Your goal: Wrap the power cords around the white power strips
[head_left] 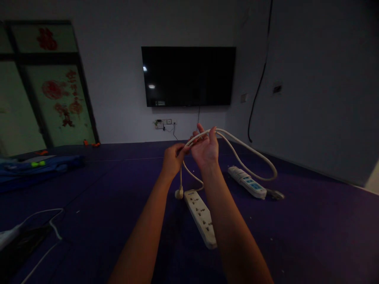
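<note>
My left hand (172, 158) and my right hand (206, 148) are raised together over a dark purple floor mat (118, 189). Both grip the white cord (251, 157) of a white power strip (201, 217) that lies on the mat below my forearms. The left hand pinches the cord; the right hand has it looped through its half-curled fingers. The cord arcs out to the right in a big loop. Its white plug (179, 193) hangs down close to the strip's far end.
A second white power strip with blue switches (247, 182) lies to the right. Another white cable (44, 221) lies at the lower left beside blue cloth (38, 167). A black TV (188, 75) hangs on the wall above an outlet (164, 123). A glass door (44, 90) stands at left.
</note>
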Tool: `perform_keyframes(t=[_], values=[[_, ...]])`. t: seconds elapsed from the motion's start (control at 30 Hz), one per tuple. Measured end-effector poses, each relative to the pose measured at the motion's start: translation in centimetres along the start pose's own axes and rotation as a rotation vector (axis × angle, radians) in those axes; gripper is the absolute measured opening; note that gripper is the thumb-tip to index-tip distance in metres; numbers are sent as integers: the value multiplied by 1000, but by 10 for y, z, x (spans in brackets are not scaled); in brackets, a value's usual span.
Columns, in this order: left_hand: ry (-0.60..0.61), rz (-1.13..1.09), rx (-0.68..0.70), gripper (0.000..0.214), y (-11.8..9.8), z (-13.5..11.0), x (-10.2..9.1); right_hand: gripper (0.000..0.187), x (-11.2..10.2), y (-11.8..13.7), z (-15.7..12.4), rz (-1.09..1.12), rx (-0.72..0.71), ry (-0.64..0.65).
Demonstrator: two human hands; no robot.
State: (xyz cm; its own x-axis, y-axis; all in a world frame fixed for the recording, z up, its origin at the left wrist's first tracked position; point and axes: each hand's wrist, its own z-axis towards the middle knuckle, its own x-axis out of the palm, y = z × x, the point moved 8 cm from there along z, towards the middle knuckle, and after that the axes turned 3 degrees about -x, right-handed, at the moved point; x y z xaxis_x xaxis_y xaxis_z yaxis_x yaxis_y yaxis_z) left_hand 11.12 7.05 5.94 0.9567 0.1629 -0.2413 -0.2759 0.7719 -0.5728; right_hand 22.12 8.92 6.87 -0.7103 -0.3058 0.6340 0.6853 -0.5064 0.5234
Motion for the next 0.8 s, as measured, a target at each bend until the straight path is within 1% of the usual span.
perform_keyframes(t=[0.1, 0.23, 0.33, 0.43, 0.5, 0.63, 0.7, 0.8], values=[[-51, 23, 12, 22, -2, 0, -2, 45, 0, 5, 0, 43, -17, 28], [-109, -39, 20, 15, -1, 0, -6, 41, -1, 10, -1, 82, -30, 17], [-156, -68, 43, 13, 0, -1, -11, 37, -1, 9, 0, 161, -32, 1], [-177, -63, 41, 14, 1, -2, -14, 33, 3, 6, -1, 267, -27, 27], [-196, -74, 27, 16, 3, -2, -17, 33, 6, 4, -1, 285, -17, 35], [-220, -74, 12, 22, 9, 0, -22, 32, 5, 4, -2, 243, 2, -2], [-223, -66, 6, 25, 14, 3, -25, 34, 4, 4, -2, 258, 8, -16], [-180, -132, -49, 24, 27, 6, -23, 35, 5, 3, -1, 306, 23, -5]])
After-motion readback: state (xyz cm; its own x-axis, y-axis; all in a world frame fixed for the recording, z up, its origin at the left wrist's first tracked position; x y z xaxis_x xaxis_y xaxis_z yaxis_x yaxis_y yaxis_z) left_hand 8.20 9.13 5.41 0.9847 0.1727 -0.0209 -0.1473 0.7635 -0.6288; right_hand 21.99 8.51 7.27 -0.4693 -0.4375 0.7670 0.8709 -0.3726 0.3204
